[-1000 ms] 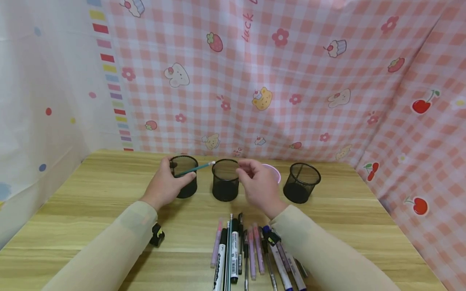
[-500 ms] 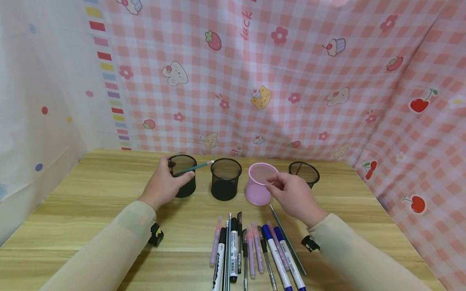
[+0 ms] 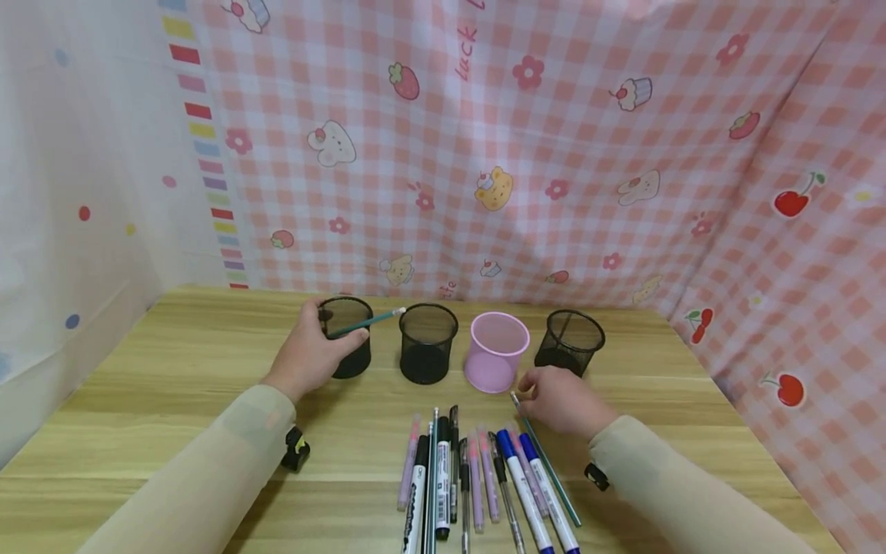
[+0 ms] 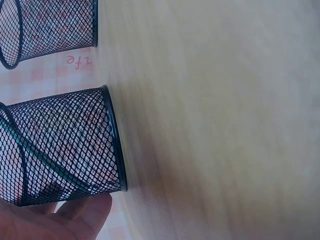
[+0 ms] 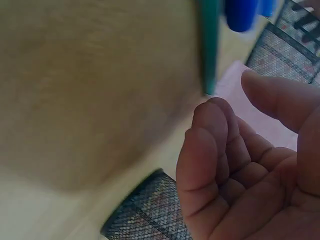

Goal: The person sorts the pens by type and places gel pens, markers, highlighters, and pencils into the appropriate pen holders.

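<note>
The right hand [image 3: 562,402], fingers loosely curled and holding nothing, hovers at the tip of a green pencil [image 3: 547,462] whose length runs from eleven o'clock to five. The left hand [image 3: 311,355] grips the leftmost mesh cup [image 3: 348,338], well apart at ten o'clock.

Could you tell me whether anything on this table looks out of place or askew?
Only small things: the green pencil leans slanted across the leftmost mesh cup rather than upright, and another green pencil lies angled away from the row of pens.
</note>
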Motion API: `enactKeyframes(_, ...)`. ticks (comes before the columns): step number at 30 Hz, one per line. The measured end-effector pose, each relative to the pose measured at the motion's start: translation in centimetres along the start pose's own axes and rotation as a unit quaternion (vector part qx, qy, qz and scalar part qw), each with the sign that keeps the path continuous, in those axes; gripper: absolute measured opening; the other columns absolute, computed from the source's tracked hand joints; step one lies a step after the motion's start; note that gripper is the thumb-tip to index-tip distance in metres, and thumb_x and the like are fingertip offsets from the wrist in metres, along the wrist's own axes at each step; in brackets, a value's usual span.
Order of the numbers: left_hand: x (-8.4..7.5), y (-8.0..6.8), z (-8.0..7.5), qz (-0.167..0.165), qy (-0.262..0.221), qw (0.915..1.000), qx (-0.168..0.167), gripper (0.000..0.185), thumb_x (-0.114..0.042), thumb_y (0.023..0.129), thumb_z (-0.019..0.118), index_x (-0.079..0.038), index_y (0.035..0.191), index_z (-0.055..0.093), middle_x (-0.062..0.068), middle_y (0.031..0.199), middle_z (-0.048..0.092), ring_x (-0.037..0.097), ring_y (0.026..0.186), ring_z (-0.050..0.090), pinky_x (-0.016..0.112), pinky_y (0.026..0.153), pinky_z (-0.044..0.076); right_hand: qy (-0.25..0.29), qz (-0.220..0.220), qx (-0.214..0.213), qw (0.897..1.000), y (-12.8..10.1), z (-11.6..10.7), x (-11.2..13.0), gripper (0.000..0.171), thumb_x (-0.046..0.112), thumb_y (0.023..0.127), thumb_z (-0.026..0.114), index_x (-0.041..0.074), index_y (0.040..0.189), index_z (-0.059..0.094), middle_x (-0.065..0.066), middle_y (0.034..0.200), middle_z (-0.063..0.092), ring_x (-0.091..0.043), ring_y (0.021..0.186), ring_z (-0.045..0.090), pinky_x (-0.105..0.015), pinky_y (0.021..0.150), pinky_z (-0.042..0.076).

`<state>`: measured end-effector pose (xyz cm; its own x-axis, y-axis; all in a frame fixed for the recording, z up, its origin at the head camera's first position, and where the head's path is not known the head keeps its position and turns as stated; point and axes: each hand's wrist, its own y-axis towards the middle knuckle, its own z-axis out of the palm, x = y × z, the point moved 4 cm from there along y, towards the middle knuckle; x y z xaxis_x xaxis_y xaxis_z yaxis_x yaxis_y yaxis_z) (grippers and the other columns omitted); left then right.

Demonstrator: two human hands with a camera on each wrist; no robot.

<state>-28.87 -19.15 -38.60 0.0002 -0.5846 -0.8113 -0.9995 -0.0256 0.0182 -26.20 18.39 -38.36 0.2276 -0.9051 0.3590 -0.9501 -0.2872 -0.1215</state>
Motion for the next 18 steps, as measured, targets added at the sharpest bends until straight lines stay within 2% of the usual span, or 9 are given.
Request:
enactKeyframes(5, -0.13, -0.14, -0.02, -0.001, 0.000, 1.0000, 0.001, 0.104, -0.068, 0.094, 0.066, -0.008, 0.163, 0.017, 0.023, 0.162, 0.038, 0.045, 0.147, 0.042, 0.066, 0.117, 0.038, -0.006, 0.005, 0.020, 1.000, 0.35, 0.78, -0.27, 0.024, 0.019, 0.087, 0.085, 0.009, 0.106, 0.075, -0.001, 0.093, 0.075, -0.013, 0.081, 0.065, -0.039, 0.078, 0.058)
enactKeyframes(18, -0.24, -0.20, 0.01, -0.005, 0.003, 1.0000, 0.001, 0.103, -0.067, 0.094, 0.066, -0.008, 0.164, 0.017, 0.023, 0.163, 0.037, 0.046, 0.148, 0.041, 0.066, 0.117, 0.037, -0.038, 0.010, 0.019, 0.999, 0.72, 1.11, -0.56, 0.028, 0.016, 0.086, 0.084, 0.008, 0.110, 0.074, -0.004, 0.099, 0.074, -0.016, 0.083, 0.062, -0.044, 0.086, 0.058)
